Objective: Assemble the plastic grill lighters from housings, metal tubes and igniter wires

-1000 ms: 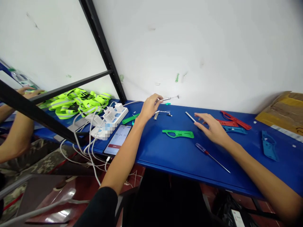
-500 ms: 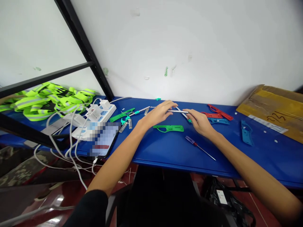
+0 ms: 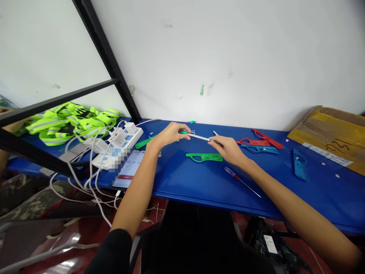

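Observation:
My left hand (image 3: 168,135) and my right hand (image 3: 226,148) hold the two ends of a thin silver metal rod (image 3: 199,137) just above the blue table (image 3: 199,182). The left fingers pinch the end that has a small green piece on it. The right fingers close on the other end. A green plastic handle shell (image 3: 204,156) lies on the table just below the rod. A red-handled screwdriver (image 3: 241,181) lies near my right wrist.
Red and blue plastic shells (image 3: 261,142) and another blue shell (image 3: 300,169) lie to the right, near a cardboard box (image 3: 330,133). To the left are a phone (image 3: 129,170), a white power strip (image 3: 122,139) with cables, yellow reflective vests (image 3: 71,121) and a black frame bar (image 3: 105,57).
Both hands have come together from apart. The left brought the rod from near the wall. They now hold it between them, slightly left of where it was half a second ago.

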Demonstrator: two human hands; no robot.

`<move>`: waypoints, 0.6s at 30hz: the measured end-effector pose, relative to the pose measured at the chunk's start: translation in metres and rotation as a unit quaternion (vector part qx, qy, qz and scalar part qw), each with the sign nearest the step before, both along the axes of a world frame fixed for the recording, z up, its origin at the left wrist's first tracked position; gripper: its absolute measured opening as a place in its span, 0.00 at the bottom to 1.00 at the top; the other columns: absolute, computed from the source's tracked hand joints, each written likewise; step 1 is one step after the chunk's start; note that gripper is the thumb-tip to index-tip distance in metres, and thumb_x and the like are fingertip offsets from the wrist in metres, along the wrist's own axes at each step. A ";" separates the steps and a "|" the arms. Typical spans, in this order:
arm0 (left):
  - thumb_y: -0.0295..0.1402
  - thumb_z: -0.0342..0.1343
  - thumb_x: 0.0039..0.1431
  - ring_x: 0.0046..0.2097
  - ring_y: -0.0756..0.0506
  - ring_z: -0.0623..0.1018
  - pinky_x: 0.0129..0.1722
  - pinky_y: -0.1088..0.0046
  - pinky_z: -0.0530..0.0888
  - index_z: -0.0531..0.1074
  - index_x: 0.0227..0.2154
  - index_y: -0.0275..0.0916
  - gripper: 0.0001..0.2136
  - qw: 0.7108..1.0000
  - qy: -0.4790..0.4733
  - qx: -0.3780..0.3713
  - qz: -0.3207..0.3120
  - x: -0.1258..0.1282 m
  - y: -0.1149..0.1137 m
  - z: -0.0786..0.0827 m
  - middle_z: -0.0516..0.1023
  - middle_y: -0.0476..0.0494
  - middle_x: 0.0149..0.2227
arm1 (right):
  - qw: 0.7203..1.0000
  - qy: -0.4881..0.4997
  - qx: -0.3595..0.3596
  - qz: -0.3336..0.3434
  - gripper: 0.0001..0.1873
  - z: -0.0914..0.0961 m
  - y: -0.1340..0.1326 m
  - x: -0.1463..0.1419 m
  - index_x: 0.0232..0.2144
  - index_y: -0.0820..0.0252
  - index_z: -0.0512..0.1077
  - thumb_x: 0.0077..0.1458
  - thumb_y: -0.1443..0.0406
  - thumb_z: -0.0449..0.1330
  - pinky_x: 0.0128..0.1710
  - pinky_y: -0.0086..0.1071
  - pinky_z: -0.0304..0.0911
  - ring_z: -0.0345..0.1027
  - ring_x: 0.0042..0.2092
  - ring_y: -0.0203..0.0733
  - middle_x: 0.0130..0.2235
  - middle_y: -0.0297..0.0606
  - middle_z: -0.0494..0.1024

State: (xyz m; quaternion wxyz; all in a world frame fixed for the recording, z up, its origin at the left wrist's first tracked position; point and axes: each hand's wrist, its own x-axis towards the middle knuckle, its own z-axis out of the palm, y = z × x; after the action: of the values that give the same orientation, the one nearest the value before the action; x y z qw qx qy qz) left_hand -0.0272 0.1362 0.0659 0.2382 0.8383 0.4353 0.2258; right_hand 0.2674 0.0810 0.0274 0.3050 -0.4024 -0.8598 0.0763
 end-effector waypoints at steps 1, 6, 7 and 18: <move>0.39 0.65 0.63 0.38 0.45 0.80 0.41 0.67 0.75 0.84 0.45 0.43 0.11 1.000 0.002 -0.007 0.001 -0.005 0.001 -0.002 0.85 0.45 0.39 | 1.000 -0.005 -0.001 0.007 0.22 0.001 0.000 -0.005 0.47 0.55 0.79 0.77 0.51 0.50 0.38 0.36 0.65 0.75 0.36 0.44 0.37 0.40 0.83; 0.37 0.63 0.62 0.41 0.44 0.81 0.44 0.66 0.75 0.84 0.44 0.43 0.10 0.998 0.028 -0.052 -0.034 -0.008 -0.001 -0.007 0.86 0.45 0.40 | 1.000 -0.023 0.004 0.015 0.21 -0.008 -0.004 -0.027 0.45 0.56 0.78 0.78 0.54 0.48 0.39 0.36 0.64 0.75 0.38 0.45 0.40 0.42 0.83; 0.38 0.63 0.62 0.41 0.44 0.81 0.43 0.66 0.75 0.85 0.43 0.43 0.10 0.996 0.032 -0.062 -0.048 -0.005 -0.003 -0.007 0.86 0.45 0.40 | 1.000 -0.025 0.006 0.014 0.21 -0.011 -0.005 -0.029 0.45 0.56 0.78 0.78 0.55 0.47 0.39 0.37 0.63 0.75 0.38 0.45 0.41 0.42 0.83; 0.46 0.60 0.70 0.36 0.46 0.80 0.37 0.70 0.74 0.83 0.50 0.44 0.15 0.986 0.005 -0.102 -0.129 0.008 -0.021 -0.006 0.83 0.47 0.35 | 0.999 -0.044 0.012 0.010 0.16 -0.028 -0.003 -0.012 0.53 0.58 0.77 0.74 0.58 0.54 0.51 0.46 0.70 0.78 0.48 0.54 0.47 0.49 0.84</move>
State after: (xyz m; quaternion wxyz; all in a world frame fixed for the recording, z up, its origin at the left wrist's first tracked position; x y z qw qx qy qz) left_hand -0.0194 0.1152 0.0598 0.3477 0.8596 0.3458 0.1433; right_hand 0.2554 0.0782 -0.0007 0.2709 -0.3932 -0.8771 0.0513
